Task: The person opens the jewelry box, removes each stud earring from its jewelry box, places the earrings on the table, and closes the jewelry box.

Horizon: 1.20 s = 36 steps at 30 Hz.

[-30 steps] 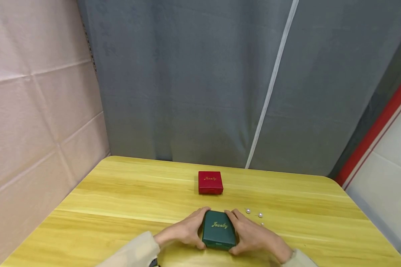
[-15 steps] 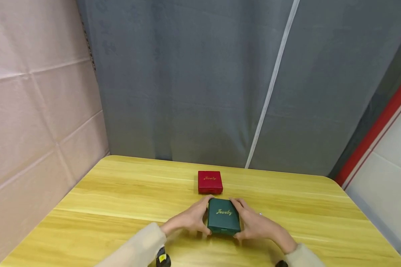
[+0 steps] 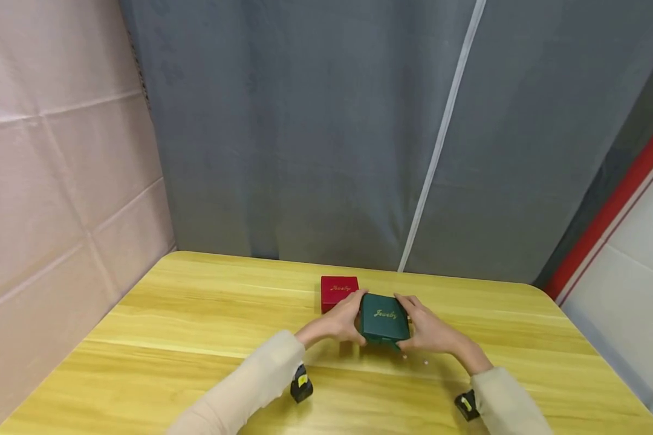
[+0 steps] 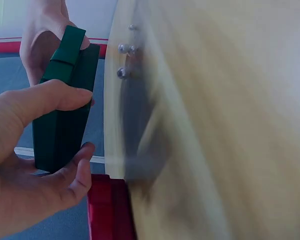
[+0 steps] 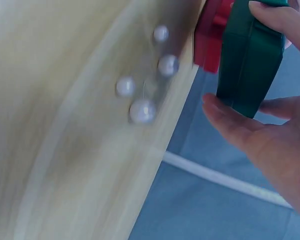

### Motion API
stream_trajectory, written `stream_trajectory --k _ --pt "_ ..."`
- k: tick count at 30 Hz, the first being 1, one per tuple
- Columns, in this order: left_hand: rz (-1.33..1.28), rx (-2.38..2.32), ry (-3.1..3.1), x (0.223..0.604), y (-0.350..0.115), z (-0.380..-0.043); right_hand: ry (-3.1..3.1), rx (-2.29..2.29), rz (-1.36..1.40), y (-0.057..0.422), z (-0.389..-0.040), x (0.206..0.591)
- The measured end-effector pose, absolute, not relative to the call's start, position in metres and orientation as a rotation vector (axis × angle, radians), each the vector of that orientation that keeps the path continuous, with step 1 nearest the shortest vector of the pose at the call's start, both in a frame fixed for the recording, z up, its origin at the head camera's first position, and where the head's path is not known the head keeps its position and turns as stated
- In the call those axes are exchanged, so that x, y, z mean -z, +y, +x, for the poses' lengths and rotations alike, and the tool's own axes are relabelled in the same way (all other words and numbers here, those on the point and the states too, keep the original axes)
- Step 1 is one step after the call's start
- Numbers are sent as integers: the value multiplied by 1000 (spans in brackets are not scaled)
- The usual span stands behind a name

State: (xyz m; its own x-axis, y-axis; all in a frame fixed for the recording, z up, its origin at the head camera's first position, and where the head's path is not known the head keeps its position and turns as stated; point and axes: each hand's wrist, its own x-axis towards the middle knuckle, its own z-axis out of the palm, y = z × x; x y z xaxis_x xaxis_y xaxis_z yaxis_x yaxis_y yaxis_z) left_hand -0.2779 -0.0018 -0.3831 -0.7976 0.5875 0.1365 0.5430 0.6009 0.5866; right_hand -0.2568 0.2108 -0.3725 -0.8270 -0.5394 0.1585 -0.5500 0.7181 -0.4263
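A dark green jewelry box (image 3: 384,317) with gold script on its lid is held between both hands above the table. My left hand (image 3: 341,321) grips its left side, thumb on the near edge, as the left wrist view shows. On the opposite side my right hand (image 3: 427,329) grips it with thumb and fingers. The lid appears closed. Several pearl studs (image 5: 142,111) lie on the table below the box, partly hidden by it in the head view. A red jewelry box (image 3: 337,286) rests just behind and left; my left hand covers its corner.
The wood-grain table (image 3: 207,338) ends at a grey curtain (image 3: 305,151) at the back. Pink cloth (image 3: 65,181) hangs on the left side. Black wrist devices (image 3: 302,385) sit under both sleeves.
Both hands have carried the green box up, away from the body and to the right, from in front of the red box to beside it. The red box has stayed in place.
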Motion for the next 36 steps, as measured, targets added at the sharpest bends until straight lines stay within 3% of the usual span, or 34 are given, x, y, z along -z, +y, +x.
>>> stream_trajectory --k 21,36 --pt "571 -844 2728 383 51 -311 -3015 -780 767 239 -300 379" --pt "429 -838 2754 383 67 -307 -3059 -869 647 241 -311 388"
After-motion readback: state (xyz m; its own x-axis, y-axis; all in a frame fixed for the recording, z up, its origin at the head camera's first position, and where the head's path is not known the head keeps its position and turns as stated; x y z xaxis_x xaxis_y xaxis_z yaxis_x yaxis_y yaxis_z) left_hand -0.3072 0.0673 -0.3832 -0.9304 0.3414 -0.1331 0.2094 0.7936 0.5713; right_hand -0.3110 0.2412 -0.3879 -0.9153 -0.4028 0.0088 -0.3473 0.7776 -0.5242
